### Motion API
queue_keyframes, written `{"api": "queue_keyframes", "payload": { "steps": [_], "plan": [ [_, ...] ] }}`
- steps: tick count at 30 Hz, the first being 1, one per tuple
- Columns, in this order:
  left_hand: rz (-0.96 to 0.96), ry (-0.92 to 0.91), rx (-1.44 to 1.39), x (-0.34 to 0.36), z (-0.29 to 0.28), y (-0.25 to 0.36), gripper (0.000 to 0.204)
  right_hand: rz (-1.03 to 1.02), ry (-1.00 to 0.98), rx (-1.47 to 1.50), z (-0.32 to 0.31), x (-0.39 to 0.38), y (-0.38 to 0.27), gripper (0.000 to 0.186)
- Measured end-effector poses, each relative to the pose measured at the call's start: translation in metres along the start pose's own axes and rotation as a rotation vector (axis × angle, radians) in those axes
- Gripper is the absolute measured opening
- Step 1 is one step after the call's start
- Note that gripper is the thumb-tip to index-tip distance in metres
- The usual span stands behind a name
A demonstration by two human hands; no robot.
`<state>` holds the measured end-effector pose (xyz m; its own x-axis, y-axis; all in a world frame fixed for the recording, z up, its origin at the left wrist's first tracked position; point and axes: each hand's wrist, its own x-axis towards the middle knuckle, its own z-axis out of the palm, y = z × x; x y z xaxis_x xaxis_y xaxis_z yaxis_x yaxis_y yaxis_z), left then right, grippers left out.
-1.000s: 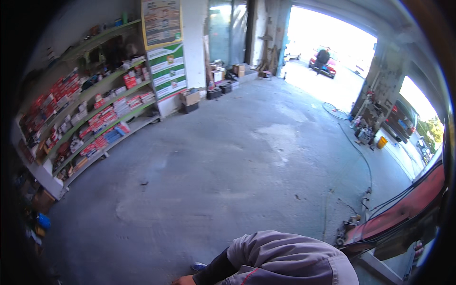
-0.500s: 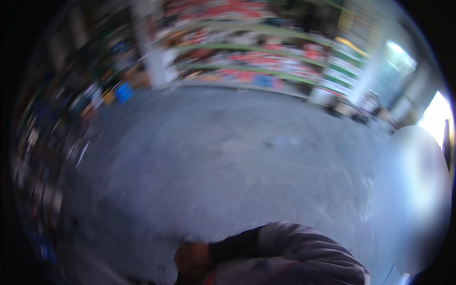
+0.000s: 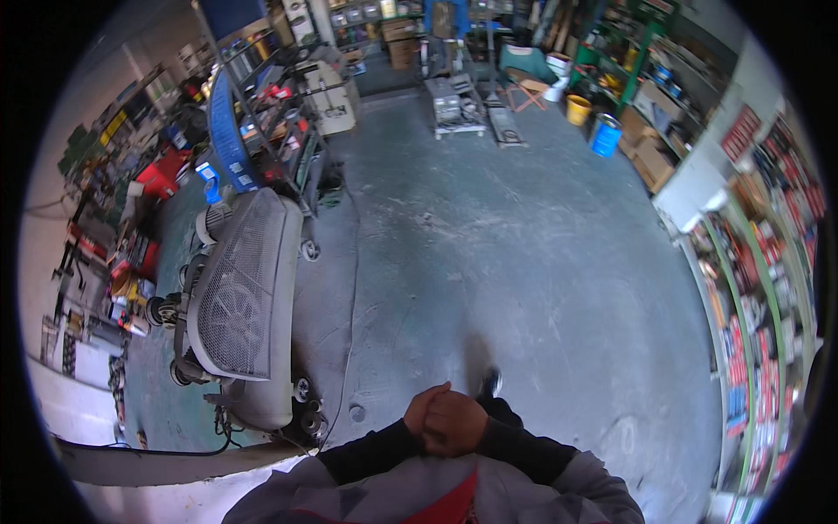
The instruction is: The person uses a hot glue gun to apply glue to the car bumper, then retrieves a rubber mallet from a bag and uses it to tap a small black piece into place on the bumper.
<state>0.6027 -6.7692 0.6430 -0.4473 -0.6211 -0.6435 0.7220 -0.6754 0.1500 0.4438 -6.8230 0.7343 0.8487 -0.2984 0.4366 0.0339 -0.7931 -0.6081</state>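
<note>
Clasped together low in front of my body are my left hand (image 3: 422,410) and my right hand (image 3: 457,423). The right is folded over the left, with its fingers closed and largely covering the left fingers. No object shows between them. Dark cuffs come out of my grey sleeves on both sides. A dark shoe (image 3: 491,382) shows on the floor just beyond the hands. The nearest large thing is an air compressor (image 3: 281,288) to the left, with a mesh guard (image 3: 236,301) over its wheel; my hands are apart from it.
A cable (image 3: 353,262) runs along the green floor beside the compressor. Shelves of boxes (image 3: 742,349) line the right. Further off stand a blue drum (image 3: 605,135), a yellow bucket (image 3: 578,110), a low cart (image 3: 456,106) and a grey cabinet (image 3: 327,96). Cluttered benches fill the left.
My view has swung left, from the blurred shelves ahead to the workshop aisle with the compressor. Both hands now show clasped; earlier only one blurred hand and sleeve showed.
</note>
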Motion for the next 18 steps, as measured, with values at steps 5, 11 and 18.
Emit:
{"api": "queue_keyframes", "payload": {
  "steps": [5,11,18],
  "plan": [
    [0.110,0.066,-0.188,0.064,0.034,0.148,0.031,-0.209,0.016,0.151,-0.031,0.111,0.166,0.018],
    [0.331,-0.004,-0.329,0.121,0.104,0.342,0.031,-0.373,-0.030,0.272,-0.115,0.269,0.322,0.020],
    [0.311,-0.012,-0.452,0.197,0.113,0.522,0.032,-0.289,-0.259,0.349,-0.158,0.416,0.478,0.019]
  ]
}}
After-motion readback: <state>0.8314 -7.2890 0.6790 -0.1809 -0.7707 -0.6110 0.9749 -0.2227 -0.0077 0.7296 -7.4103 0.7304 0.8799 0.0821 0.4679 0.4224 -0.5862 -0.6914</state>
